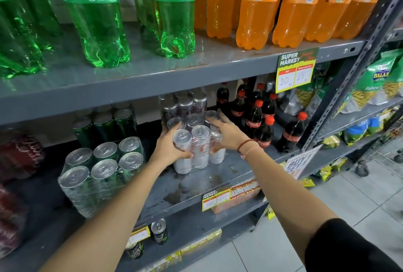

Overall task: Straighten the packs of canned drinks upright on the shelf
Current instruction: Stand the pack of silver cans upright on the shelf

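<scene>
A shrink-wrapped pack of silver cans [199, 147] stands upright on the grey middle shelf [196, 186], its can tops facing up. My left hand [171, 143] grips its left side and my right hand [226, 134] grips its right side. Behind it stands a second pack of darker cans [185, 105]. To the left a wrapped pack of green cans [100, 171] sits near the shelf's front edge, leaning a little. Another green pack [104, 125] stands behind that one.
Small cola bottles [259, 119] crowd the shelf just right of my right hand. Red can packs [17, 158] lie at the far left. Large green and orange soda bottles [174, 9] fill the shelf above. Price tags [294, 71] hang off shelf edges; loose cans [159, 231] stand below.
</scene>
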`<control>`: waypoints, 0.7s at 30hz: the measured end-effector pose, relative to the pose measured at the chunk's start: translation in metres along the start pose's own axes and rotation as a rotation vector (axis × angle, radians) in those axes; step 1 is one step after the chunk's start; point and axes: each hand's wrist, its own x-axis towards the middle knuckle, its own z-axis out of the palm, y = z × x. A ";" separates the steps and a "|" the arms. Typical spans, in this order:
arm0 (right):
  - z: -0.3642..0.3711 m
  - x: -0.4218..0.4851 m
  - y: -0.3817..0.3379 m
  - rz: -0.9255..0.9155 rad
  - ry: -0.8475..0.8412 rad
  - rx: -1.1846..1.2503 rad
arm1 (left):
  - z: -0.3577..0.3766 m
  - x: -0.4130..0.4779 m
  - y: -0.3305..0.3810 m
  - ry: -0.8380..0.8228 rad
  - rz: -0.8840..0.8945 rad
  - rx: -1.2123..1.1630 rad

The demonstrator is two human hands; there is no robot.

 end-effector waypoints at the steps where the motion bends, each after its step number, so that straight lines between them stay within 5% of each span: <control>1: 0.001 -0.001 0.000 -0.015 0.021 0.001 | 0.001 -0.002 0.001 0.009 -0.002 -0.003; 21: 0.004 -0.052 0.012 -0.058 0.051 -0.039 | 0.020 -0.059 0.016 0.015 0.031 0.039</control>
